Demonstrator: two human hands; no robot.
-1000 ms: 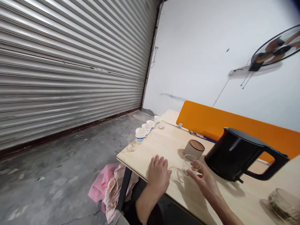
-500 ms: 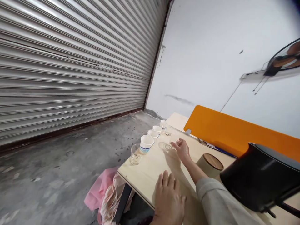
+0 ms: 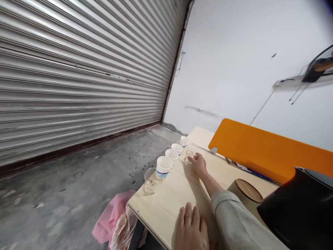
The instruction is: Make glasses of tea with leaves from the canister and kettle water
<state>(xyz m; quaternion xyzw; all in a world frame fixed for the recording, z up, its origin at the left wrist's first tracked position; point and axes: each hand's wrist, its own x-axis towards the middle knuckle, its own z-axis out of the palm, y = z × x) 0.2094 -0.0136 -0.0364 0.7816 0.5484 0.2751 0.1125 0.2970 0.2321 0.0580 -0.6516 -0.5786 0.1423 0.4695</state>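
Note:
My right hand [image 3: 199,165] reaches forward from the right with its fingers curled round a clear plastic cup [image 3: 187,159], which is hard to make out against the pale tabletop. Behind it stands another clear cup [image 3: 190,150]. My left hand [image 3: 191,227] lies palm down near the table's front edge, fingers stretched out and holding nothing. Along the left edge runs a row of white paper cups with blue bands; the nearest paper cup [image 3: 163,166] stands beside a clear cup with dark specks [image 3: 151,182].
A beige canister with a wooden lid [image 3: 248,191] and a large black pot [image 3: 296,205] stand at the right. An orange panel [image 3: 260,149] rises along the table's far side. Pink cloth [image 3: 114,218] hangs below the near left corner.
My right hand has moved slightly left and down with the clear cup, nearer the paper cup row. My left hand has shifted a little lower in view. The view has turned slightly.

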